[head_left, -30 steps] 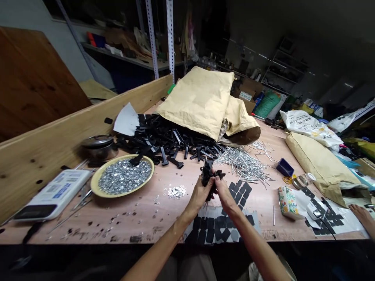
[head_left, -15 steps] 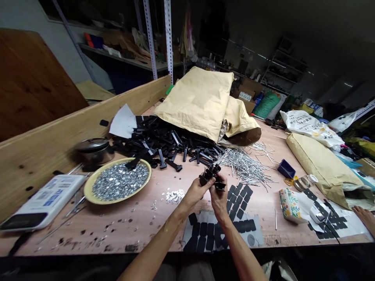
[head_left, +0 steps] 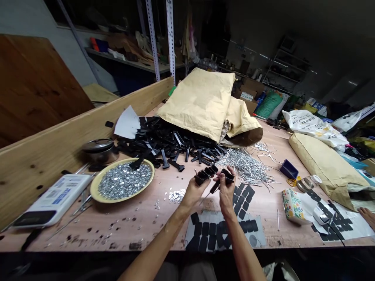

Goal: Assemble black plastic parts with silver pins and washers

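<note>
My left hand (head_left: 195,192) is closed around a row of small black plastic parts (head_left: 206,174). Close beside it, my right hand (head_left: 226,195) grips another black plastic piece (head_left: 225,176), thumb pressed on its near side. A thin metal pin (head_left: 205,198) slants down between the hands; which hand holds it I cannot tell. Beyond them lie a heap of black plastic parts (head_left: 164,146) and a pile of thin metal pins (head_left: 244,164). Below, black rounded pads (head_left: 205,230) sit in rows on a grey sheet.
A yellow bowl of metal washers (head_left: 96,195) stands left, beside a white scale (head_left: 55,203) and a lidded metal pot (head_left: 101,150). Large paper sacks (head_left: 199,103) cover the back. At right are a blue tray (head_left: 289,169), a tissue box (head_left: 291,207) and another person's hand (head_left: 367,216).
The hands have drawn apart, splitting the cluster of black parts between them. The thin pin now shows in the gap. The view has shifted slightly.
</note>
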